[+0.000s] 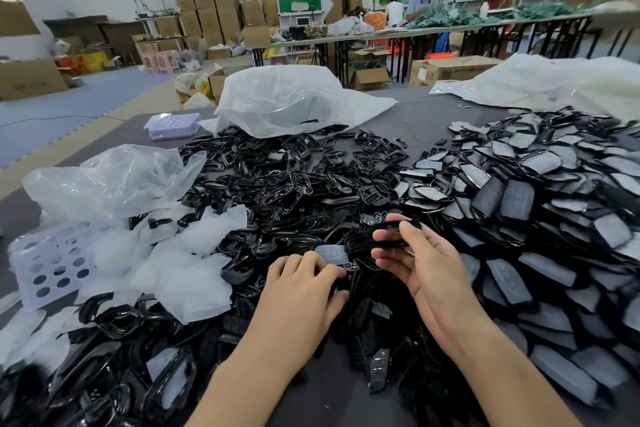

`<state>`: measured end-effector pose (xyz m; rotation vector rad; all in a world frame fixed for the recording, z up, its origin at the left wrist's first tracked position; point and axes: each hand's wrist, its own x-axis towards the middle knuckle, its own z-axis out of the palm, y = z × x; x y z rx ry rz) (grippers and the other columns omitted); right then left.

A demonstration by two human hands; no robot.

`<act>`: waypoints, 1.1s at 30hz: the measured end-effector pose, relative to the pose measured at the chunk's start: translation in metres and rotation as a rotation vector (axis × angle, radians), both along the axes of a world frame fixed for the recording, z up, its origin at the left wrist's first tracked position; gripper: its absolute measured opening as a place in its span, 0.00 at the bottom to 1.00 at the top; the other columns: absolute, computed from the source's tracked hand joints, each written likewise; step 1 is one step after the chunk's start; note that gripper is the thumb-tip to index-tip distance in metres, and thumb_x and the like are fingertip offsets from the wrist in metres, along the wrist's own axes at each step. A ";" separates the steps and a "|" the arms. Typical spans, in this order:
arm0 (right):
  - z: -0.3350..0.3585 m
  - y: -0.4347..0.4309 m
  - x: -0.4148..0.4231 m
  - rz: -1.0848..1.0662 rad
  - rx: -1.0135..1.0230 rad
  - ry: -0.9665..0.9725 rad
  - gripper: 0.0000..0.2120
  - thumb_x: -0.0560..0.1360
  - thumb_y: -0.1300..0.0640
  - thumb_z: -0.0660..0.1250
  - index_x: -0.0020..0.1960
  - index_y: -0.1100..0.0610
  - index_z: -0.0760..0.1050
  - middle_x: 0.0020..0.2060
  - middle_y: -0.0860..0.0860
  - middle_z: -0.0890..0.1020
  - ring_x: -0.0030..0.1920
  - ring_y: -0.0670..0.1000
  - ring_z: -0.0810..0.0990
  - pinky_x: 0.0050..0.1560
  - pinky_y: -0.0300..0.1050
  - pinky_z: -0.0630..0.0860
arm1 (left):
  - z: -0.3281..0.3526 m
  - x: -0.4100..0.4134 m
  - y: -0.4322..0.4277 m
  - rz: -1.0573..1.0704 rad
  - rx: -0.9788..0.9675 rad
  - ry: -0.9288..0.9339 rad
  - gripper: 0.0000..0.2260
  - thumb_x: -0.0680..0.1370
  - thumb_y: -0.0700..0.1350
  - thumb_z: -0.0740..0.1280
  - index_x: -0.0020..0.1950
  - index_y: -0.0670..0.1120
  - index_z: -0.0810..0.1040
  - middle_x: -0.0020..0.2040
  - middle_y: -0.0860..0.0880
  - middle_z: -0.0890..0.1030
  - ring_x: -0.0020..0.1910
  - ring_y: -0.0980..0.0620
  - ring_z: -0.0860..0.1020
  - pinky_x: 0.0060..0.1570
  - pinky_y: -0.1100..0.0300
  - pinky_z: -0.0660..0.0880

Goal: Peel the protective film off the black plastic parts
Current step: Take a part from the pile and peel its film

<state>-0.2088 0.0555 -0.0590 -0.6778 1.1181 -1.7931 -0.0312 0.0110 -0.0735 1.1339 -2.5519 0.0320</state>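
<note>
Film scraps [180, 253] lie heaped at the left of the worktop [426, 121]. The left hand [301, 291] pinches a pale film [330, 253], seemingly just free of the black part [377, 239], which the right hand [426, 263] grips by its rim. Peeling looks finished on this piece. The next move calls for dropping the film leftward and taking a filmed part from the pile [554, 198] on the right.

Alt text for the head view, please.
A person's right hand holds a black plastic part while the left hand pinches a translucent film beside it. Heaps of black parts cover the table, film-covered ones on the right, peeled film on the left.
</note>
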 end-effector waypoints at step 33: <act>0.002 0.005 0.023 0.184 0.017 -0.061 0.12 0.79 0.63 0.66 0.51 0.52 0.87 0.47 0.56 0.87 0.47 0.52 0.87 0.44 0.40 0.82 | 0.015 -0.003 0.011 -0.048 0.390 0.956 0.09 0.79 0.46 0.70 0.50 0.61 0.79 0.53 0.62 0.82 0.52 0.61 0.80 0.49 0.69 0.74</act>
